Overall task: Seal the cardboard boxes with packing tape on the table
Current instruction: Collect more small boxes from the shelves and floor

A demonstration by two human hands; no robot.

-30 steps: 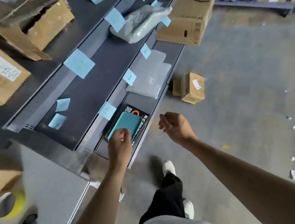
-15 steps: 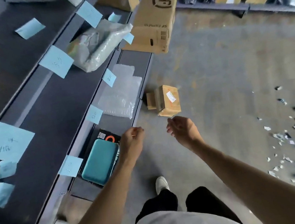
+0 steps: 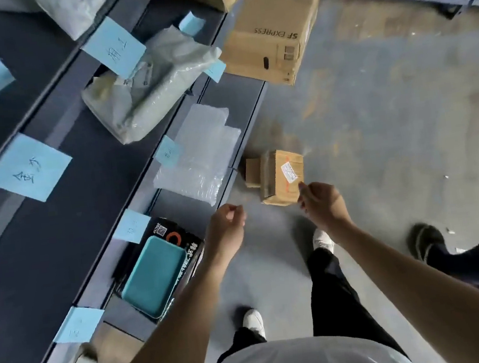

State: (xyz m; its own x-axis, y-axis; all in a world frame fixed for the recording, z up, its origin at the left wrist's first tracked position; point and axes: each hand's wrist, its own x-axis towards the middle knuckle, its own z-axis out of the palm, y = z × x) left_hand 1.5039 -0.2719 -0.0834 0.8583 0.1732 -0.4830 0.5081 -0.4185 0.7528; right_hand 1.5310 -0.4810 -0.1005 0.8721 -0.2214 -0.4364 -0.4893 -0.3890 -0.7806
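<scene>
Small cardboard box on concrete floor, just beside the shelf; one flap out, contents unseen. Left hand and right hand near it, loosely curled, empty. Shelf holds bubble wrap and a teal tray, possibly a case, on a black carton.

Both hands are out front holding nothing, left hand and right hand loosely curled. A small cardboard box sits on the floor just past the right one. A teal case lies on the bottom shelf, with bubble wrap further along.
</scene>
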